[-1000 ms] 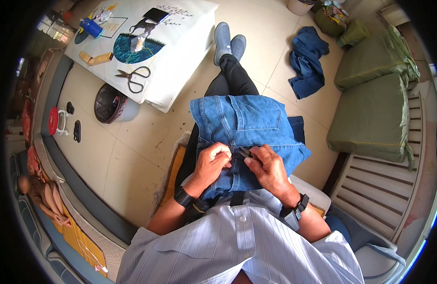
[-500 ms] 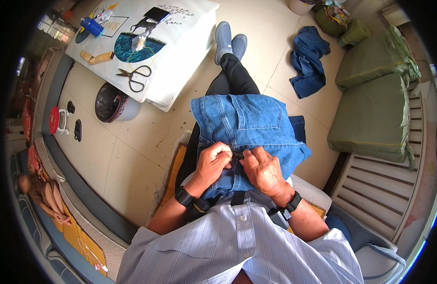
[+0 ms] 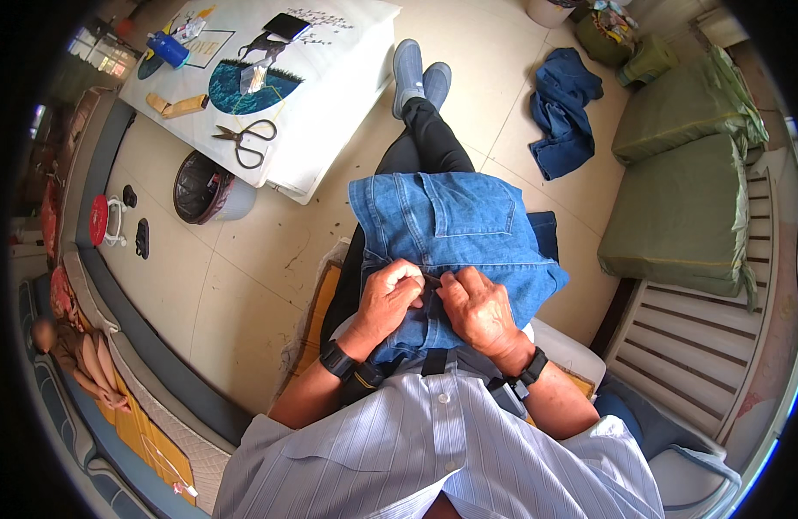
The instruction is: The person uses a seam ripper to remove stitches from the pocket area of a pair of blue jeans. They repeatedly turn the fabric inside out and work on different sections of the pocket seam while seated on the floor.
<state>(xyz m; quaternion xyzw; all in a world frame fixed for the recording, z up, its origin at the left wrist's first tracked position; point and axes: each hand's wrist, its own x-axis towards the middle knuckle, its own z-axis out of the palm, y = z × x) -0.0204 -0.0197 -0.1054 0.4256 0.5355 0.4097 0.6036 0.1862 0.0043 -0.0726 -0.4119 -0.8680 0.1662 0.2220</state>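
Observation:
Across my lap lies a blue denim garment [image 3: 472, 212] with a patch pocket and stitched seams. My left hand [image 3: 386, 303] is closed, thumb and fingers pinched at a seam of the denim. Close beside it, my right hand [image 3: 478, 313] is also closed, its fingertips pinching the same stretch of cloth. A small dark sliver shows between the fingertips, too small to name. The fingers hide most of the cloth they grip.
Ahead on the left, a white-covered table [image 3: 330, 104] bears black-handled scissors [image 3: 247, 143] and a blue bottle [image 3: 168, 49]. Beside it stands a lined bin [image 3: 234, 199]. More denim [image 3: 565, 112] lies on the floor. Green cushions [image 3: 676, 208] rest on a slatted bench. Another person [image 3: 87, 363] sits far left.
My right hand has shifted very slightly left, nearer my left hand. The left hand and the garment stay in place.

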